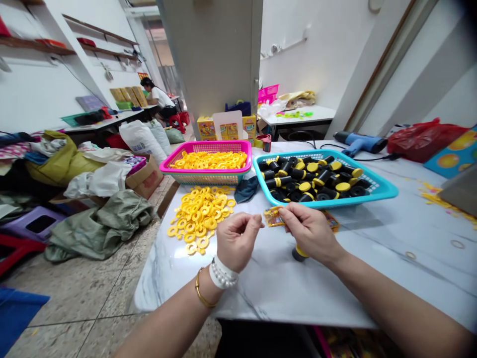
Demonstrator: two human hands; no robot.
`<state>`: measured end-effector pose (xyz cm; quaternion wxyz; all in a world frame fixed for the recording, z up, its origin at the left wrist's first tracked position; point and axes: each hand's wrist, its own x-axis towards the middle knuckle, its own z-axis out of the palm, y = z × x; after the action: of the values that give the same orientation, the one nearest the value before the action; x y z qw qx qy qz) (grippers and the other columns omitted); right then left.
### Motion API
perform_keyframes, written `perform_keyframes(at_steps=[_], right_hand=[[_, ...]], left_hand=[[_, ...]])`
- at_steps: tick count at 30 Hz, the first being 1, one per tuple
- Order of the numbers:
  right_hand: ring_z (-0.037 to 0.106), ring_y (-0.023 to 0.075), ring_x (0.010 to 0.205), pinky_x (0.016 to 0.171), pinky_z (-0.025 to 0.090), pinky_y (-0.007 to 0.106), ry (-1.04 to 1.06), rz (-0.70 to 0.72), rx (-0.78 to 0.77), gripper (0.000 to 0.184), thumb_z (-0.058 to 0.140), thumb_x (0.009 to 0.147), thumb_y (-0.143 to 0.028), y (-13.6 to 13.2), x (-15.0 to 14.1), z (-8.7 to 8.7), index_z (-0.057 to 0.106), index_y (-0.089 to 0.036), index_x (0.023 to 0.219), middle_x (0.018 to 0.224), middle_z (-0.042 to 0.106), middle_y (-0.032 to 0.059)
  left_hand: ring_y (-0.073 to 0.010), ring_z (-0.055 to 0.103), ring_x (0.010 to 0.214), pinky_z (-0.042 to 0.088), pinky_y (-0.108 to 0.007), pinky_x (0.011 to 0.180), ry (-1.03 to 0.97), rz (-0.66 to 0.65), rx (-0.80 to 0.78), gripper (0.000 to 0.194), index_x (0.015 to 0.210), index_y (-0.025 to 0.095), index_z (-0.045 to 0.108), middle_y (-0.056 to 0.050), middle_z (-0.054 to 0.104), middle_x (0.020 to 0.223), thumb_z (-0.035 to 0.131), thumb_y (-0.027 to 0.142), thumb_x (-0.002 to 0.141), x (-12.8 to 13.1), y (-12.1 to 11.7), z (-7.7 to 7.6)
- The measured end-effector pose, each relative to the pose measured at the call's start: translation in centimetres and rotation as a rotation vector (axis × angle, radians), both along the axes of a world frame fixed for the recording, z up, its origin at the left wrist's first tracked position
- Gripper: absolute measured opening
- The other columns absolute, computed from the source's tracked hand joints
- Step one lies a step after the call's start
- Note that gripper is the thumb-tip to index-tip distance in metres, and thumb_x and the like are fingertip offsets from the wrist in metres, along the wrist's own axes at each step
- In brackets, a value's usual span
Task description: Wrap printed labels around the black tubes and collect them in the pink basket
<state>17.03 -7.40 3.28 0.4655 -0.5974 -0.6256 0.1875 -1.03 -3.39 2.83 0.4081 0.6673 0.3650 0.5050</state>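
My left hand (238, 241) is closed above the front of the table, thumb against the curled fingers; whatever lies in the pinch is too small or hidden to make out. To its right, my right hand (311, 231) is closed too, with thumb and forefinger pressed together. From under its fingers pokes the end of a black cylinder with a yellow band (299, 253), its upper part covered by the hand. Behind the right hand lies a shiny orange printed sheet (273, 217), partly hidden. A heap of yellow plastic rings (203, 214) spreads beyond my left hand.
A blue basket (383, 191) holds several black and yellow cylinders; a pink basket (206, 145) is full of yellow rings. A blue heat gun (361, 142) and red bag (419, 139) lie at the right. Sacks and cloth crowd the floor at left; a person (160, 98) sits far back.
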Motion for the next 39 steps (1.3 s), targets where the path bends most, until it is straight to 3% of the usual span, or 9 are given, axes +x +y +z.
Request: perform_keyframes(at_steps=[9,15,19,25,27,29,32,36,39], right_hand=[[0.054,0.0141,0.059,0.058,0.042,0.027,-0.109,0.020,0.137,0.033,0.050,0.098,-0.041,-0.1,-0.8,-0.8,0.058,-0.022,0.072,0.063,0.058,-0.0004],[0.058,0.0153,0.063,0.060,0.043,0.028,-0.260,0.038,0.213,0.021,0.055,0.095,-0.033,0.2,-1.2,-1.8,0.063,-0.020,0.080,0.068,0.064,0.0016],[0.056,0.0150,0.061,0.058,0.042,0.028,-0.320,0.038,0.208,0.028,0.051,0.098,-0.033,0.4,-1.1,-1.6,0.063,-0.020,0.076,0.065,0.061,0.0018],[0.068,0.0247,0.091,0.075,0.050,0.033,-0.696,0.347,-0.045,0.032,0.070,0.085,-0.044,-1.1,3.0,1.3,0.070,-0.024,0.110,0.106,0.072,0.0077],[0.069,0.0246,0.084,0.068,0.050,0.032,-0.796,0.408,-0.172,0.037,0.078,0.076,-0.034,-1.7,4.4,1.9,0.070,-0.027,0.112,0.101,0.073,0.0056],[0.068,0.0212,0.072,0.062,0.047,0.029,-0.805,0.447,-0.263,0.022,0.073,0.074,-0.018,-1.8,4.8,1.9,0.073,-0.025,0.095,0.083,0.072,0.0026],[0.065,0.0174,0.069,0.063,0.048,0.028,-0.557,0.431,-0.261,0.017,0.065,0.079,-0.015,-1.1,4.1,1.6,0.073,-0.023,0.092,0.077,0.071,0.0015],[0.067,0.0163,0.073,0.066,0.054,0.027,0.171,0.271,-0.152,0.033,0.074,0.080,-0.036,0.2,2.6,0.9,0.072,-0.024,0.110,0.091,0.074,0.0030],[0.069,0.0169,0.079,0.075,0.058,0.030,0.500,0.202,-0.105,0.034,0.079,0.076,-0.036,0.8,1.9,-0.1,0.074,-0.026,0.108,0.097,0.076,0.0028]], left_hand=[[-0.0136,0.053,0.060,0.044,-0.026,0.057,0.075,-0.040,-0.017,0.027,0.076,0.018,0.079,-0.002,0.060,0.062,0.074,0.044,0.081,0.3,0.3,-0.3],[-0.0175,0.062,0.082,0.052,-0.031,0.078,-0.015,-0.048,-0.102,0.011,0.076,0.020,0.080,-0.005,0.069,0.082,0.078,0.031,0.076,0.1,1.4,-0.4],[-0.0136,0.059,0.067,0.048,-0.026,0.060,-0.057,-0.163,-0.318,0.020,0.083,0.016,0.079,-0.004,0.069,0.074,0.080,0.034,0.074,-0.1,1.8,-0.1],[-0.0048,0.042,0.036,0.022,-0.017,0.037,-0.191,-0.236,-0.622,0.027,0.079,0.015,0.061,0.004,0.058,0.053,0.077,0.036,0.077,0.1,2.7,-1.1],[-0.0043,0.044,0.035,0.020,-0.016,0.036,-0.209,-0.228,-0.685,0.024,0.083,0.014,0.061,0.001,0.064,0.060,0.076,0.033,0.078,0.0,3.2,-1.5],[-0.0026,0.045,0.037,0.019,-0.015,0.035,-0.236,-0.255,-0.745,0.023,0.087,0.011,0.065,-0.005,0.070,0.073,0.077,0.028,0.078,-0.1,3.7,-1.6],[0.0008,0.042,0.039,0.020,-0.012,0.035,-0.308,-0.293,-0.830,0.020,0.085,0.007,0.069,-0.008,0.071,0.080,0.080,0.021,0.076,-0.4,4.3,-1.2],[0.0024,0.037,0.038,0.020,-0.009,0.033,-0.444,-0.318,-0.988,0.009,0.078,0.007,0.066,-0.003,0.066,0.071,0.074,0.012,0.081,-0.4,4.6,-0.6],[0.0023,0.036,0.037,0.019,-0.007,0.032,-0.528,-0.335,-1.068,0.007,0.078,0.008,0.063,-0.001,0.062,0.068,0.067,0.007,0.085,-0.2,4.5,-0.6]])
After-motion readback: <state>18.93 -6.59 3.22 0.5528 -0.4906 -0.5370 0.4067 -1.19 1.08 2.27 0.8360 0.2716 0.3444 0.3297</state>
